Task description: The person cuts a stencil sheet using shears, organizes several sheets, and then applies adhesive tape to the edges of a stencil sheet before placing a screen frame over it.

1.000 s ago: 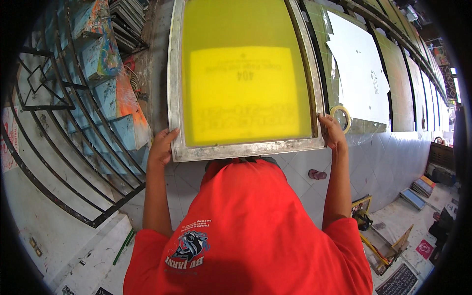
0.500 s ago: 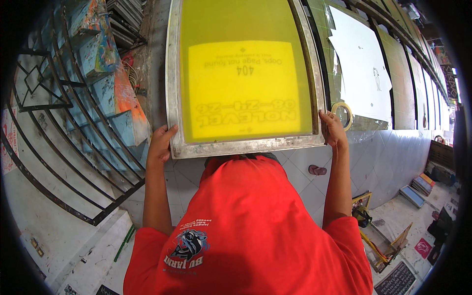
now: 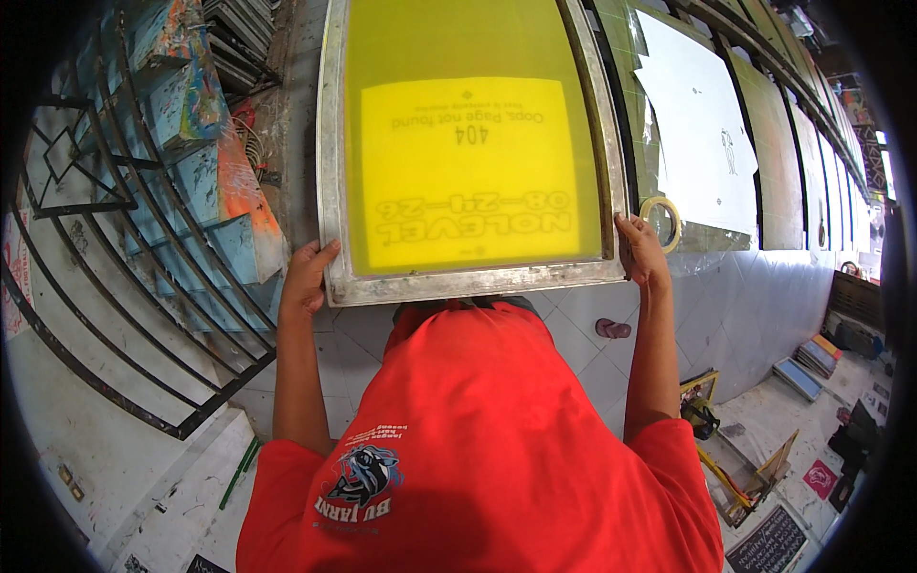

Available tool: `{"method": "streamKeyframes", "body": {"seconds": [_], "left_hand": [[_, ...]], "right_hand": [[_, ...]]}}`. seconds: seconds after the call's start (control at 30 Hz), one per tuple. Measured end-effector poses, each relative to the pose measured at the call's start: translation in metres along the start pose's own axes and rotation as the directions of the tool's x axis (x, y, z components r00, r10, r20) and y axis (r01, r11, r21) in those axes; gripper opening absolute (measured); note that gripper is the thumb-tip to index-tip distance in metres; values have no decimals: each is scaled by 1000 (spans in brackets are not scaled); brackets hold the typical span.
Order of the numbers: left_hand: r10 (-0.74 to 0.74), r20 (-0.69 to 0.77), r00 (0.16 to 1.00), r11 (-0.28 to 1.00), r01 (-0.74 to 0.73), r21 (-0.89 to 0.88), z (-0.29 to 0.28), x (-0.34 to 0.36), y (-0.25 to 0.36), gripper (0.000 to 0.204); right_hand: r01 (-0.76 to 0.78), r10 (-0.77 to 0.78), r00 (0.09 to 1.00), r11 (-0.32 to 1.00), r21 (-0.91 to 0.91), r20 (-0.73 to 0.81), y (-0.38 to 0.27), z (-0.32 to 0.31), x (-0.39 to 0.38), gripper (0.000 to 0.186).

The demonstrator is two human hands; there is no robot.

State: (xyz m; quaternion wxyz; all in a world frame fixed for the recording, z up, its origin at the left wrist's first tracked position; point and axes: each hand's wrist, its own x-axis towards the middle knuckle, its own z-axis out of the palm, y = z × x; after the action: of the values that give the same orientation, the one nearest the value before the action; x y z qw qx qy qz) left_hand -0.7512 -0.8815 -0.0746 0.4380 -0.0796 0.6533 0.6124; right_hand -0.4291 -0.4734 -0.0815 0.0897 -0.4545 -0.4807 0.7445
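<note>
- The thing being handled is a big screen-printing frame [image 3: 468,143], metal border with yellow mesh, held up in front of and above the person's head, roughly flat-on to the camera.
- Its long axis runs up and away from the hands, so almost the whole frame sits above the grip. Both hands are down at the bottom corners, with the weight stacked over them.
- Left hand [image 3: 308,279] is at the lower-left corner, fingers wrapped on the outer edge of the metal border and the thumb lying up against the frame's face. It's a clamped hold on the frame, not just a touch.
- Right hand [image 3: 642,252] is at the lower-right corner, palm pressed on the side rail with fingers pointing up along it. It grips the frame too, though how far the fingers curl round the back I can't tell.
- Neither hand is really nearer: they're pretty much symmetric, one per corner, the right one sitting a bit higher.
- Both forearms go almost straight up from the shoulders, elbows nearly locked, red shirt [image 3: 478,439] filling the bottom of the view.
- Just beside the right hand there's a roll of tape [image 3: 661,222] hanging on the wall. A black iron grille [image 3: 124,315] is off to the left, close to the left elbow.
</note>
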Motion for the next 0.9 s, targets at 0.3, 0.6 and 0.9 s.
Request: {"method": "streamKeyframes", "body": {"seconds": [0.3, 0.6, 0.9], "left_hand": [[6, 4, 1000, 1000, -5, -28, -2, 2, -5, 37], [37, 35, 999, 997, -35, -64, 0, 1, -6, 37], [43, 63, 997, 999, -43, -10, 1, -1, -3, 35]], "right_hand": [[19, -19, 1000, 1000, -4, 9, -4, 4, -6, 23], [27, -27, 1000, 999, 36, 9, -3, 6, -6, 22], [24, -28, 999, 996, 85, 45, -11, 15, -12, 17]]}}
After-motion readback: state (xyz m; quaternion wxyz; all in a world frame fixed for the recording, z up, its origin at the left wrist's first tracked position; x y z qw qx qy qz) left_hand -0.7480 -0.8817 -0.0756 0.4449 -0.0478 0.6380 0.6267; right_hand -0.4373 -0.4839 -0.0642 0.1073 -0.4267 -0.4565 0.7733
